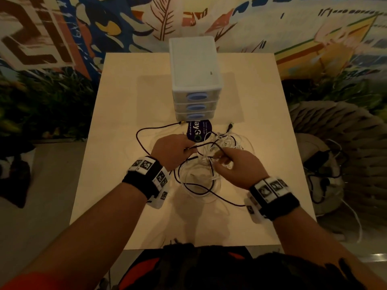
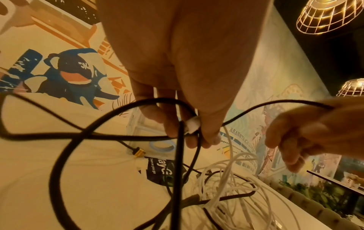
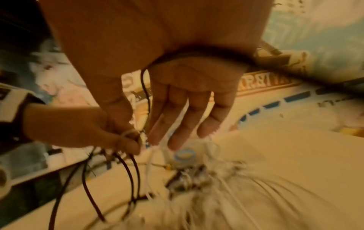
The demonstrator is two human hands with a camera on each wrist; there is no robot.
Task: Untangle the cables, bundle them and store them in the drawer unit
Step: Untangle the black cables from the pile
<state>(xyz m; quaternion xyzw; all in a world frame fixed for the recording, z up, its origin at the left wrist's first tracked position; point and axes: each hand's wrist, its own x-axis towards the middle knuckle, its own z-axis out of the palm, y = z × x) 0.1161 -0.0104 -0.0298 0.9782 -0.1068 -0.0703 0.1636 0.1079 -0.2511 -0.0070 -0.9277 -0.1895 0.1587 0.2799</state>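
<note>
both hands work above the cable tangle (image 1: pixel 211 164): left hand (image 1: pixel 173 150) pinches black cable (image 2: pixel 122 137); right hand (image 1: pixel 236 166) loosely hooks it.

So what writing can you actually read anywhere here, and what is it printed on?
"ayG", partly cut off: round dark sticker on the table, by the drawer unit.
"Clean as you go": small print on that sticker.
"ARANETA Co...", the rest blurred: wall mural.
Square code markers, no words: wristbands.
The sticker's other small lines: too small to read.
</note>
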